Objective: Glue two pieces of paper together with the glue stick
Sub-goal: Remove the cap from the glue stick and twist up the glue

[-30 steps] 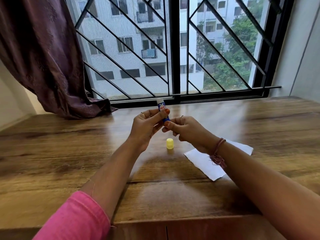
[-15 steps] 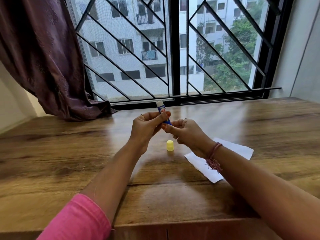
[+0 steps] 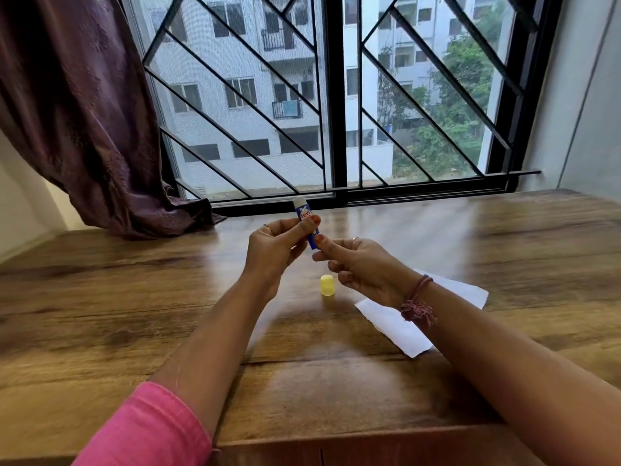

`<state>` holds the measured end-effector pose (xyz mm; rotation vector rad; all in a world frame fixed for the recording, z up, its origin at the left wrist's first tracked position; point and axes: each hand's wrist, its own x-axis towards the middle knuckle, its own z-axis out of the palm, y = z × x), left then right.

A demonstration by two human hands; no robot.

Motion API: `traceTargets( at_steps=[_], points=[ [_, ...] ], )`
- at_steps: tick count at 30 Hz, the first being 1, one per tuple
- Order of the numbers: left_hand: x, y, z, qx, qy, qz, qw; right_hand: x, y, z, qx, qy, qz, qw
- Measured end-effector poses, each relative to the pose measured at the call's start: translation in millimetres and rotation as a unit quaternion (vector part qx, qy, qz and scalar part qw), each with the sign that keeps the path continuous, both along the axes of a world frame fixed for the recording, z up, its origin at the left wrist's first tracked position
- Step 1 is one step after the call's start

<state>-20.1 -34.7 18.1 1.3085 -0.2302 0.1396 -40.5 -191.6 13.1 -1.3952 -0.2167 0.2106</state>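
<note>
A blue and white glue stick [image 3: 303, 214] is held upright above the wooden table [image 3: 134, 297], uncapped, its white tip pointing up toward the window. My left hand [image 3: 275, 245] grips its body between thumb and fingers. My right hand [image 3: 361, 267] pinches the stick's blue bottom end with thumb and forefinger. The yellow cap [image 3: 327, 284] stands on the table just below the hands. White paper [image 3: 389, 324] lies flat on the table under my right wrist, partly hidden by the arm.
A dark purple curtain [image 3: 84, 112] hangs at the back left, its end lying on the table. A barred window [image 3: 336, 95] runs along the table's far edge. A grey wall [image 3: 588, 112] closes the right side.
Both hands stay on the glue stick at about the same spot. The right hand's fingers have shifted slightly at the stick's bottom end. The cap and paper have not moved.
</note>
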Motion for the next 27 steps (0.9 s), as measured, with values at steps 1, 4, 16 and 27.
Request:
traceTargets(
  at_steps=[1, 4, 16, 27],
  points=[
    [0.1, -0.3, -0.3, -0.001, 0.001, 0.005, 1.000, 0.0, -1.5, -0.5, -0.016, -0.013, -0.011, 1.000],
    [-1.1, -2.2, -1.2, 0.006, 0.001, 0.007, 1.000, -1.2, -3.1, -2.3, -0.044, -0.041, -0.036, 0.998],
    [1.3, -2.5, -3.9, 0.018, 0.002, 0.006, 1.000, -1.3, 1.7, 0.3, -0.019, 0.006, 0.049, 0.999],
    [-2.3, -4.6, -3.2, 0.041, -0.005, 0.030, 0.999, 2.1, -1.7, -4.2, -0.039, -0.014, 0.006, 0.999]
  ],
)
